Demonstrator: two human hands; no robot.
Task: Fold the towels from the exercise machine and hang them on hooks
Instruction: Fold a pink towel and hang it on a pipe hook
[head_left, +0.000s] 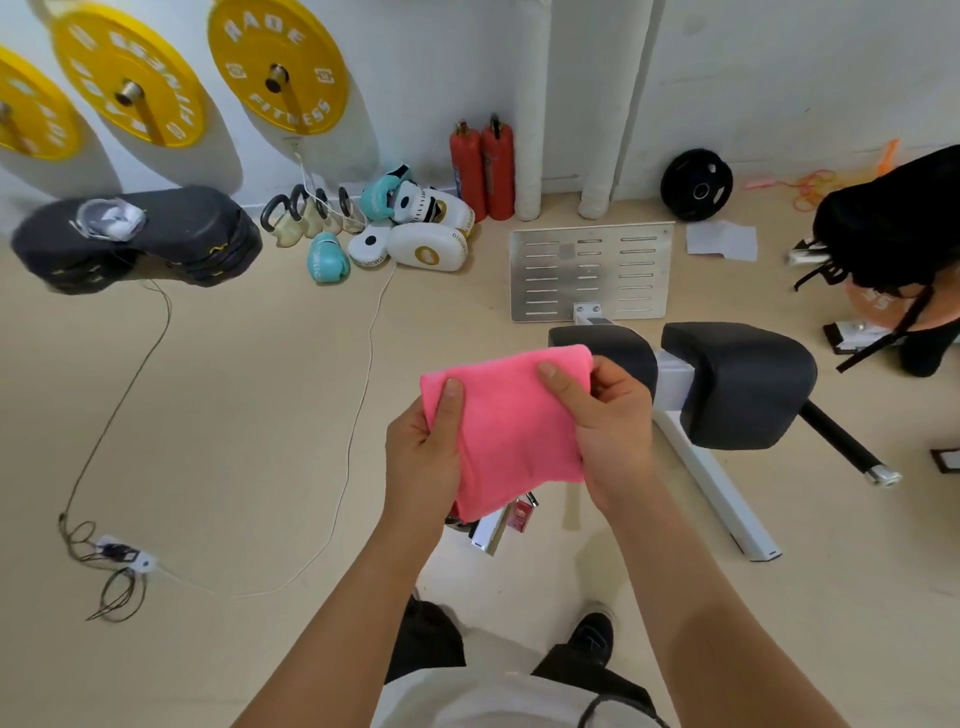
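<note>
Both hands, left hand (423, 447) and right hand (608, 423), are pinching opposite edges of a soft, light, limp pink microfibre towel (511, 421); gripping its corners seems safest.

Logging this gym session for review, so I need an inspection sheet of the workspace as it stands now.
Surface: beige floor, no table.
Job's things: pink towel, folded, held in the air; exercise machine with black pads at right; no hooks in view.
Clutter: boxing gloves and pads, kettlebells, black mats, black weight plate.
Grippers: left hand and right hand each pinch a towel edge.
Cables: white cable and dark cable across the floor.
Surroundings: yellow plates on the wall, two red extinguishers.
</note>
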